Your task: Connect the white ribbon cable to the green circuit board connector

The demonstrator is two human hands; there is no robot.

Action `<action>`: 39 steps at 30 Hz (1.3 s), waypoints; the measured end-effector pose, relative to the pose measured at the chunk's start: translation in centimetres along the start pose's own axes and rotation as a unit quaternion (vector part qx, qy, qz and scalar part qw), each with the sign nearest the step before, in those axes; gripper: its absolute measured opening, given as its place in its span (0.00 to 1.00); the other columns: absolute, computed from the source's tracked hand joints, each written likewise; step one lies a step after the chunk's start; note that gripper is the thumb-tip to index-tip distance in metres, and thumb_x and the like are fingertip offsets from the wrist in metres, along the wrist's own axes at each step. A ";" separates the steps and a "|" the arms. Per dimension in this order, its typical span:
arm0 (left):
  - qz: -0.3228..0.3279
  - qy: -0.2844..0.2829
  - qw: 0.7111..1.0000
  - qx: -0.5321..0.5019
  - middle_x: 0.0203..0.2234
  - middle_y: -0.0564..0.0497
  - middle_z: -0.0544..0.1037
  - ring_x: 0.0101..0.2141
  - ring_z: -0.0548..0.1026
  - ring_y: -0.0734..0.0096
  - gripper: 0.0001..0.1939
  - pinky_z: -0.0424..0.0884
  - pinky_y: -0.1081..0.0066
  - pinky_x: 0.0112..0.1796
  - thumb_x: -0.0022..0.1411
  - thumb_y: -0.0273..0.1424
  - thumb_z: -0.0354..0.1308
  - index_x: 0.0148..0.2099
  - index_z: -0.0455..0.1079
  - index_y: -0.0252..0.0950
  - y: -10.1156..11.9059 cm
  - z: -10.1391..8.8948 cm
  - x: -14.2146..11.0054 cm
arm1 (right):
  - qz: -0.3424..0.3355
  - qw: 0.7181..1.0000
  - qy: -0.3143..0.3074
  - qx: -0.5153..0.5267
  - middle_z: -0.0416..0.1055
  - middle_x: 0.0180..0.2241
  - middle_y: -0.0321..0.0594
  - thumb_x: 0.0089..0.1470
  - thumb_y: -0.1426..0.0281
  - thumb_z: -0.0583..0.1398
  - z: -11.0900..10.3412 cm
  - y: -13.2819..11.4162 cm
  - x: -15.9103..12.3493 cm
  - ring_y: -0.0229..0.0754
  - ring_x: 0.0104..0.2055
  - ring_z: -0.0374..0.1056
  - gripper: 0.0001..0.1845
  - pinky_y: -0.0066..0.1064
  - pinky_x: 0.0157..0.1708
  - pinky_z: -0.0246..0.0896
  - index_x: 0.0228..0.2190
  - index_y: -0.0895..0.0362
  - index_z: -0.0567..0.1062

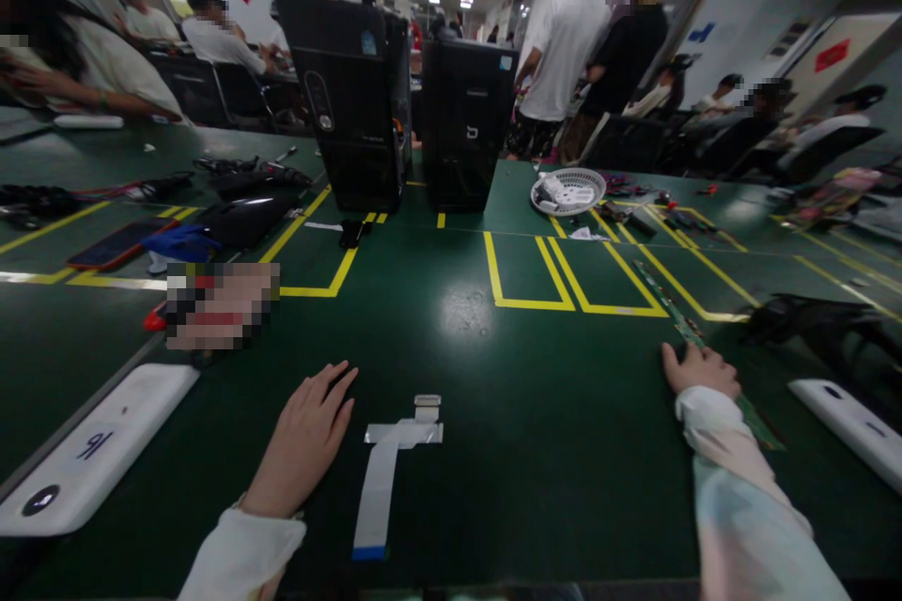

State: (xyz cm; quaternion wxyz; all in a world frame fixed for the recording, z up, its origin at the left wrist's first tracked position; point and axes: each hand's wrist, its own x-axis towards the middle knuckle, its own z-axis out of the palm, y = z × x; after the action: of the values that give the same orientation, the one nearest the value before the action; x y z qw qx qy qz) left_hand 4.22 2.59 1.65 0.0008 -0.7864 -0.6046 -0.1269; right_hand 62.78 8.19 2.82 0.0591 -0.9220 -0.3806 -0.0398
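My left hand (306, 437) lies flat on the dark green table (451, 319), fingers stretched out and holding nothing. Just to its right lies a white flat ribbon cable (384, 474) with a blue end and a small connector at its top. My right hand (699, 369) rests palm down at the right, fingers curled over a long thin green circuit strip (676, 310) that runs away from me and passes under the hand and sleeve.
White oblong devices lie at the near left (91, 451) and near right (849, 423). Two black computer towers (352, 103) stand at the back, a white basket (567, 191) to their right. Tools and cables clutter the left; yellow tape marks boxes. Several people sit or stand around.
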 end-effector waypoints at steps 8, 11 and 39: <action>0.004 0.021 1.000 0.005 0.60 0.40 0.65 0.59 0.64 0.52 0.25 0.60 0.50 0.58 0.67 0.38 0.43 0.62 0.62 0.33 0.1 0.3 -0.1 | -0.201 0.978 0.060 0.006 0.66 0.51 0.60 0.56 0.47 0.43 2.3 2.0 -1.0 0.66 0.50 0.62 0.41 0.54 0.45 0.61 0.57 0.64 0.66; 0.008 0.019 1.000 0.013 0.60 0.40 0.65 0.59 0.64 0.52 0.25 0.60 0.49 0.57 0.67 0.38 0.43 0.62 0.62 0.34 0.0 0.4 -0.2 | -0.283 0.956 0.075 0.021 0.67 0.50 0.57 0.56 0.48 0.44 2.4 2.3 -2.1 0.61 0.50 0.63 0.39 0.51 0.48 0.61 0.55 0.63 0.68; 0.015 0.012 0.999 -0.028 0.57 0.42 0.70 0.57 0.67 0.55 0.23 0.64 0.51 0.56 0.67 0.37 0.45 0.58 0.66 0.36 0.4 -0.5 0.1 | -0.645 0.743 -0.006 0.180 0.67 0.53 0.50 0.59 0.63 0.53 -0.5 -11.3 -10.6 0.52 0.55 0.61 0.23 0.51 0.54 0.59 0.54 0.57 0.68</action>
State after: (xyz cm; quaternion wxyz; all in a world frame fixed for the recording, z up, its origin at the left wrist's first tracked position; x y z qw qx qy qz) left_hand 4.51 2.53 2.24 -0.0120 -0.7934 -0.5890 -0.1534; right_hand 47.36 8.68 2.92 0.1814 -0.4289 -0.8850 0.0065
